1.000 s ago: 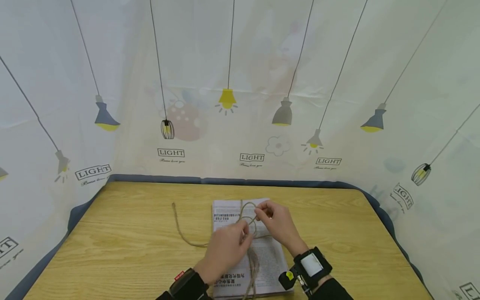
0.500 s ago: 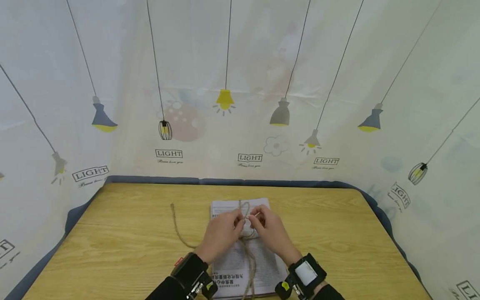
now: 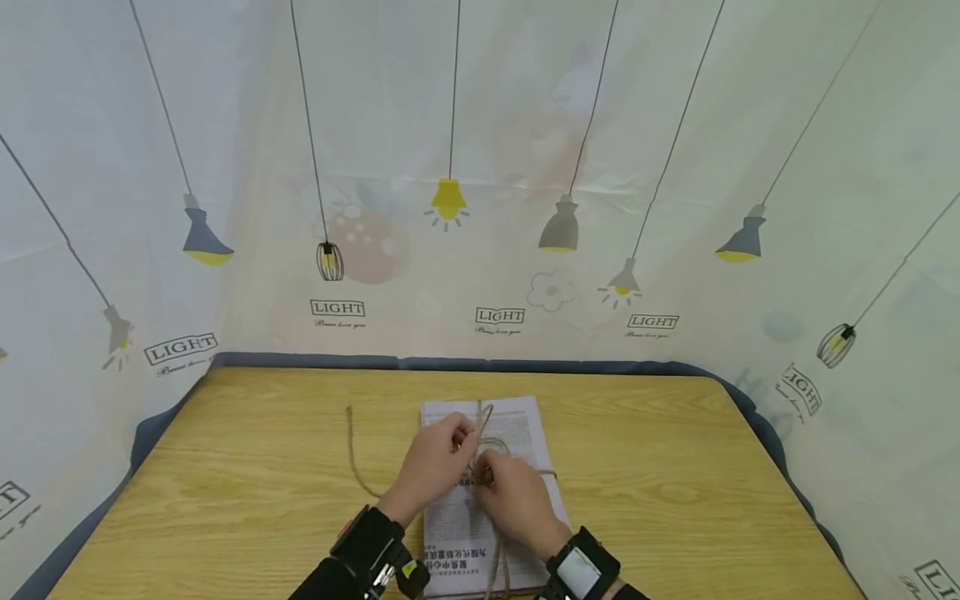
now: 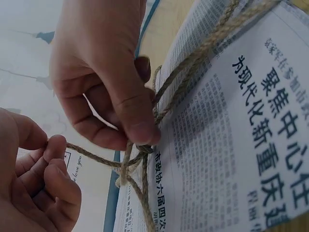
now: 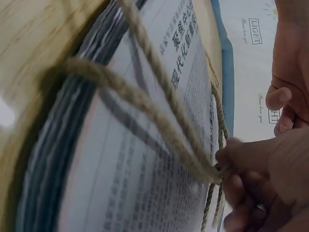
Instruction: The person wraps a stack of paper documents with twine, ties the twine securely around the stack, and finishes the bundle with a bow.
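A stack of newspapers [image 3: 521, 421] lies on the table, with jute twine [image 4: 193, 58] running lengthwise and crosswise over it. My left hand [image 3: 438, 458], over the stack's upper left part, pinches a strand of the twine between thumb and index finger. In the left wrist view that strand runs taut to a crossing on the paper. There my right hand [image 3: 513, 496] pinches the twine at the knot [image 4: 144, 151], thumb and fingertips close to the top sheet. The right wrist view shows two strands [image 5: 159, 72] coming over the stack's edge to these fingertips.
A loose twine end [image 3: 351, 442] trails on the wooden table [image 3: 247, 467] left of the stack. Behind the table hangs a pale curtain [image 3: 420, 275] printed with lamps. Both wrists wear black camera straps [image 3: 581, 567].
The hands were close together above the top of the stack. My right hand has come down toward me to the twine crossing, while my left has shifted slightly left, still holding twine.
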`<state>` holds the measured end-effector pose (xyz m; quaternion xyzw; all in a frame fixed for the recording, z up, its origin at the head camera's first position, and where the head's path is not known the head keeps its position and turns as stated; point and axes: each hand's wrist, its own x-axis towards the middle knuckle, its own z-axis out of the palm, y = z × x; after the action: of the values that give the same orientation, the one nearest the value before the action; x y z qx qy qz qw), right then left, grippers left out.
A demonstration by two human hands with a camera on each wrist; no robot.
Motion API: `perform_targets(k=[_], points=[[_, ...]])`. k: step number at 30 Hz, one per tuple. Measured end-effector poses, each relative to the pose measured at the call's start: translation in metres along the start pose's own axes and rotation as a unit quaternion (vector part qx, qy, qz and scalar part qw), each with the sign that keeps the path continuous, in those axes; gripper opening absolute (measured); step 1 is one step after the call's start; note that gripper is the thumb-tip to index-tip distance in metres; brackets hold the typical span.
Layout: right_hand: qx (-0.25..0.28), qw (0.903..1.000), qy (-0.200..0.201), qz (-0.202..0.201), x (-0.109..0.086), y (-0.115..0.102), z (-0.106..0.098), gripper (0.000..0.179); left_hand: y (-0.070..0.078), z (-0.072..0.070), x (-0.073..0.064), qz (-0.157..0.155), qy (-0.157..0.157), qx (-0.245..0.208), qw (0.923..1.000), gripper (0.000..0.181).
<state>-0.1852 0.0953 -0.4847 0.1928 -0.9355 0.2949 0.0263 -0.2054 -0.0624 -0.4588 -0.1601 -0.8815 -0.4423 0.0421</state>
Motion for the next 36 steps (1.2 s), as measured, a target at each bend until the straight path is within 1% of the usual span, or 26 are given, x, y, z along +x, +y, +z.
perform_targets(k=[2, 4, 5, 7, 10, 12, 14, 18, 21, 25, 31, 33, 36], points=[[-0.009, 0.9998, 0.003, -0.020, 0.000, 0.000, 0.001, 0.007, -0.002, -0.001, -0.001, -0.002, -0.013, -0.040, 0.9991, 0.011], [-0.008, 0.9991, -0.002, -0.042, -0.001, 0.000, 0.001, 0.009, -0.003, -0.002, -0.003, -0.005, -0.023, -0.078, 0.9967, 0.012], [-0.005, 0.9986, -0.007, -0.052, -0.002, 0.000, 0.000, 0.010, -0.005, -0.002, -0.003, 0.000, -0.024, -0.093, 0.9954, 0.012], [0.007, 0.9980, -0.022, -0.059, -0.003, 0.000, -0.002, 0.012, 0.003, -0.009, -0.008, -0.010, -0.031, -0.123, 0.9919, 0.014], [0.037, 0.9967, -0.044, -0.057, -0.004, 0.002, -0.007, 0.013, 0.016, -0.018, -0.013, -0.017, -0.032, -0.142, 0.9891, 0.016], [0.046, 0.9957, -0.056, -0.058, -0.005, 0.004, -0.010, 0.014, 0.022, -0.023, -0.016, -0.033, -0.037, -0.154, 0.9869, 0.015], [0.047, 0.9951, -0.064, -0.059, -0.007, 0.006, -0.014, 0.014, 0.018, -0.022, -0.015, -0.034, -0.033, -0.155, 0.9868, 0.016], [0.040, 0.9948, -0.077, -0.052, -0.011, 0.010, -0.022, 0.011, 0.000, -0.016, -0.010, -0.046, -0.029, -0.156, 0.9863, 0.017], [0.038, 0.9950, -0.080, -0.045, -0.015, 0.014, -0.029, 0.010, -0.009, -0.013, -0.006, -0.056, -0.031, -0.169, 0.9835, 0.020], [0.032, 0.9950, -0.084, -0.045, -0.019, 0.022, -0.038, 0.010, -0.011, -0.014, -0.006, -0.057, -0.035, -0.179, 0.9816, 0.019], [0.042, 0.9926, -0.105, -0.044, -0.025, 0.033, -0.053, 0.010, -0.012, -0.019, -0.009, -0.046, -0.029, -0.172, 0.9835, 0.018], [0.036, 0.9929, -0.105, -0.045, -0.027, 0.037, -0.056, 0.012, -0.014, -0.020, -0.009, -0.045, -0.024, -0.169, 0.9843, 0.019], [0.009, 0.9946, -0.096, -0.039, -0.029, 0.044, -0.058, 0.015, -0.015, -0.021, -0.009, -0.044, -0.016, -0.165, 0.9851, 0.018]])
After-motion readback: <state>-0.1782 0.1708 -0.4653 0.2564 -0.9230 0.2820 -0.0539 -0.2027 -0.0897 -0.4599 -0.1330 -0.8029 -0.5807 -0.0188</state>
